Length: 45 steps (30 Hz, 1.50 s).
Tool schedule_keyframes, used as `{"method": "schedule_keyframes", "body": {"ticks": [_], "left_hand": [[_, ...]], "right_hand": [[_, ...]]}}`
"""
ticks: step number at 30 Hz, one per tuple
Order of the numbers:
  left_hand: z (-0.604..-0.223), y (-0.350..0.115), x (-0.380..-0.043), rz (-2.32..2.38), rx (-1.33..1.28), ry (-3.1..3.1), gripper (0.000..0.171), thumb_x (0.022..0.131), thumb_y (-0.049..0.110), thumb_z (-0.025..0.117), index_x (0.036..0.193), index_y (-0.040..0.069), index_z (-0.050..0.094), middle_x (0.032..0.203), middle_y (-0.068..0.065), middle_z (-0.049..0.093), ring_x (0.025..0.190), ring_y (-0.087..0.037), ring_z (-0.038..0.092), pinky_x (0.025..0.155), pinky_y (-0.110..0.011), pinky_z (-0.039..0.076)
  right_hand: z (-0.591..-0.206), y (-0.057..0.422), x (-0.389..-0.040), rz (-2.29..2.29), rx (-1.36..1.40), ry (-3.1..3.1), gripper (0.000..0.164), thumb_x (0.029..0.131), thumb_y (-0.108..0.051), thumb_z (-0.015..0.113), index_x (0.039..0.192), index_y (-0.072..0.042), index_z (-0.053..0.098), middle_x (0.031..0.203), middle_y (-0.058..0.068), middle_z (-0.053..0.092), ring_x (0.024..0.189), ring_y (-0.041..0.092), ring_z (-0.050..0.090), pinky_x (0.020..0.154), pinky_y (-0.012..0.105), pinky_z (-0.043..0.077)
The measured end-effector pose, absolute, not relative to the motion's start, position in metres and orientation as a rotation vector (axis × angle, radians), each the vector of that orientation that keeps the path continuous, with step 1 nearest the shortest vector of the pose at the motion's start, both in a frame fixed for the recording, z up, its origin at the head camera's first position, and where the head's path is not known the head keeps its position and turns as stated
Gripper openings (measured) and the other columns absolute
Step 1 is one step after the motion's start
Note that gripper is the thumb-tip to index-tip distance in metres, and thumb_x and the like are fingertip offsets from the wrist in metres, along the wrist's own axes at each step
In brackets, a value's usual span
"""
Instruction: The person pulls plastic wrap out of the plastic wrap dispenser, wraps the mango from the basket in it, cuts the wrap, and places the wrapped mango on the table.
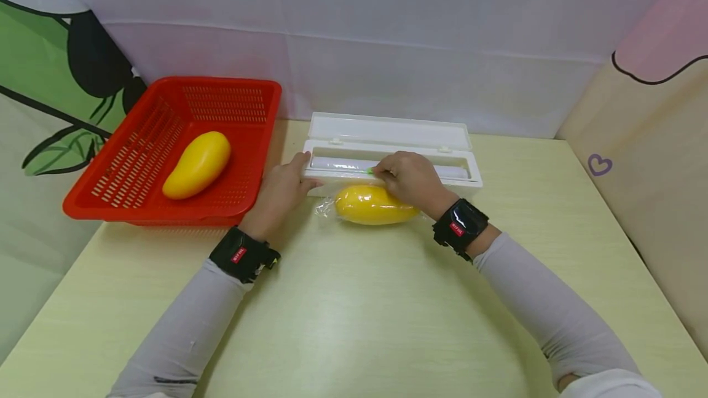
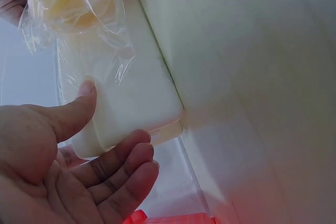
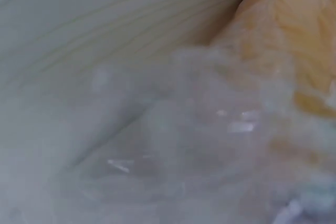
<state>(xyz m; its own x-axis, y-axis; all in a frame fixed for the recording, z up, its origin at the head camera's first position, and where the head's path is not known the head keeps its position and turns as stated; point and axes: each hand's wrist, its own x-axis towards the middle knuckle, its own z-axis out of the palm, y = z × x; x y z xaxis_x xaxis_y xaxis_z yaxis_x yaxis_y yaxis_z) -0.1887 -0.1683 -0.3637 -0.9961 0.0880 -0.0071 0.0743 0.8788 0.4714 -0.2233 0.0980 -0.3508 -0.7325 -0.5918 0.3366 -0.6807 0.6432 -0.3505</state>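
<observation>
A white cling film dispenser (image 1: 474, 171) lies lengthwise on the table, lid tipped back, a film roll (image 1: 337, 163) inside. My left hand (image 1: 281, 191) holds its left end, thumb on the front face and fingers around the end, as the left wrist view shows. With thumb and fingertips, my right hand (image 1: 412, 178) pinches a small green slide cutter (image 1: 370, 171) on the dispenser's front edge. Right below lies a yellow mango (image 1: 365, 206) in clear cling film (image 2: 107, 38), which runs up against the dispenser's front. Blurred film and the mango (image 3: 283, 19) fill the right wrist view.
A red plastic basket (image 1: 260, 140) stands at the left, close to my left forearm, with another mango (image 1: 198, 164) in it. Behind the dispenser hangs a pale cloth backdrop (image 1: 387, 72). The light wooden table (image 1: 354, 312) extends toward me.
</observation>
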Motion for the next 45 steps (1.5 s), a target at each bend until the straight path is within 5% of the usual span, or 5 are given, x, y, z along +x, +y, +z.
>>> {"method": "schedule_keyframes", "body": {"ticks": [45], "left_hand": [[-0.363,-0.168,-0.187,0.797,0.155,3.036,0.069,0.094,0.030,0.068,0.150,0.004,0.037,0.106,-0.021,0.066,0.090,-0.033,0.059,0.074,-0.038,0.054]], "right_hand": [[-0.354,0.113,-0.222,0.798,1.061,-2.641,0.014,0.093,-0.003,0.068,0.103,-0.002,0.077,0.098,0.009,0.076,0.080,0.017,0.068,0.076,0.033,0.056]]}}
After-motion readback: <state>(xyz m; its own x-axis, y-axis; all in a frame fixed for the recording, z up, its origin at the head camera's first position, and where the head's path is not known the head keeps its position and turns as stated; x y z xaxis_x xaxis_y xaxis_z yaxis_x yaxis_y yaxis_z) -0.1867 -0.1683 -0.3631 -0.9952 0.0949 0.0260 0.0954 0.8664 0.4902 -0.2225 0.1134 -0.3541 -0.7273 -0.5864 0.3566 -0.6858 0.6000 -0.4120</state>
